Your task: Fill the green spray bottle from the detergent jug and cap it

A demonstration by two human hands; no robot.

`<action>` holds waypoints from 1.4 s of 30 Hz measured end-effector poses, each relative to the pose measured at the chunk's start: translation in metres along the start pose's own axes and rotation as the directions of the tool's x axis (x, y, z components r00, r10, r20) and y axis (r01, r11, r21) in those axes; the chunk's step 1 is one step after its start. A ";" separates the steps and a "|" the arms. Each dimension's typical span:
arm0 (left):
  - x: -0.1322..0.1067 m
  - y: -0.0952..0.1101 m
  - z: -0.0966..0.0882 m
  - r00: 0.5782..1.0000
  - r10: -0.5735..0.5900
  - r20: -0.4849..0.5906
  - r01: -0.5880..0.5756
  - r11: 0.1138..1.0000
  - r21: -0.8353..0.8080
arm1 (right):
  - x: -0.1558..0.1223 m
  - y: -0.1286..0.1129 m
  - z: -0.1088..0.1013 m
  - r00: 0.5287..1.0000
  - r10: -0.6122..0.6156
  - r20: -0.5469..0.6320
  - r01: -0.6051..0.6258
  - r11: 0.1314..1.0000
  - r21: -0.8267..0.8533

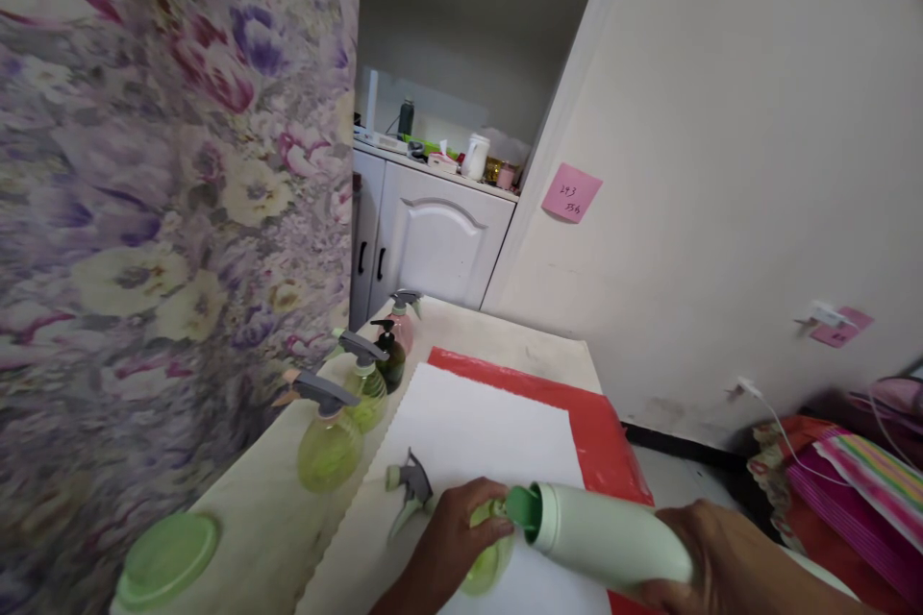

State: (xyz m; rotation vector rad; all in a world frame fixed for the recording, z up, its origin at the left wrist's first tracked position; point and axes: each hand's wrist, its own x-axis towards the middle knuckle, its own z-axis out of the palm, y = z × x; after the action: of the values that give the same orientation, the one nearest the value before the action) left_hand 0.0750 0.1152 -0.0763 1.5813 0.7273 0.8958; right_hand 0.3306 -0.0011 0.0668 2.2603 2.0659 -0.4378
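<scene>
My left hand [465, 533] is closed round the neck of a clear yellow-green spray bottle [490, 565] standing on the white sheet [497, 413]. My right hand [710, 557] grips a pale green bottle [612, 533], tilted nearly level with its mouth to the left. The bottle's darker green spout [520, 506] meets the spray bottle's neck beside my left fingers; whether liquid flows I cannot tell. A loose grey trigger sprayer head [411, 490] lies on the sheet, left of my left hand.
Along the table's left side stand yellow-green spray bottles [332, 447], a dark pump bottle [390, 357] and a pink spray bottle [401, 327]. A green-lidded container [167, 557] is at the near left corner. Red plastic [612, 442] lies under the sheet. A floral curtain [180, 211] hangs at left.
</scene>
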 end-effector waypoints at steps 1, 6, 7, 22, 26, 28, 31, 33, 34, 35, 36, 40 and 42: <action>0.000 0.001 0.000 1.000 -0.002 -0.002 0.002 1.000 0.002 | 0.000 -0.001 -0.001 1.000 -0.002 -0.001 0.002 1.000 -0.001; 0.000 0.003 0.000 1.000 0.004 0.005 -0.004 1.000 0.008 | -0.001 0.001 0.000 1.000 -0.012 0.002 0.012 1.000 -0.006; 0.000 0.003 0.000 1.000 0.006 0.004 -0.006 1.000 0.005 | -0.001 0.002 0.001 1.000 -0.014 0.001 0.014 1.000 -0.004; 0.001 0.001 0.001 1.000 -0.014 -0.013 0.015 1.000 0.024 | 0.001 -0.004 -0.003 1.000 0.019 -0.003 -0.019 0.999 -0.034; 0.001 0.001 0.001 1.000 -0.005 -0.001 0.005 1.000 0.028 | 0.000 -0.003 -0.002 1.000 0.027 -0.012 -0.028 0.999 -0.041; 0.001 0.001 0.001 1.000 -0.010 0.001 0.010 1.000 0.024 | 0.000 -0.005 -0.003 0.999 0.037 0.001 -0.036 0.998 -0.044; 0.000 0.000 0.001 1.000 -0.016 0.000 0.016 1.000 0.018 | 0.000 -0.007 -0.005 0.999 0.037 0.008 -0.037 0.998 -0.058; 0.000 0.000 0.001 1.000 -0.005 -0.003 0.005 1.000 0.016 | 0.000 -0.007 -0.005 1.000 0.026 0.005 -0.026 0.998 -0.049; 0.000 0.000 0.001 1.000 -0.001 -0.003 0.001 1.000 0.019 | 0.000 -0.007 -0.005 1.000 0.023 0.002 -0.022 0.999 -0.046; 0.000 0.000 0.001 1.000 0.001 -0.001 -0.001 1.000 0.024 | 0.001 -0.006 -0.005 1.000 0.022 0.000 -0.022 0.999 -0.045; 0.000 0.000 0.000 1.000 0.000 -0.002 0.000 1.000 0.029 | 0.001 -0.006 -0.005 1.000 0.026 0.003 -0.026 0.999 -0.043; 0.001 0.000 0.001 1.000 -0.002 -0.004 0.003 0.999 0.045 | 0.001 -0.010 -0.007 0.998 0.067 0.012 -0.066 0.997 -0.044; 0.001 0.000 0.001 1.000 -0.002 -0.001 0.002 0.999 0.050 | 0.001 -0.011 -0.008 0.998 0.068 0.011 -0.067 0.997 -0.040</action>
State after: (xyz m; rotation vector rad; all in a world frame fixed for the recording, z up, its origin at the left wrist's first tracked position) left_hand 0.0767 0.1158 -0.0762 1.6235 0.7569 0.8827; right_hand 0.3211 0.0024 0.0759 2.2914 1.9677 -0.4017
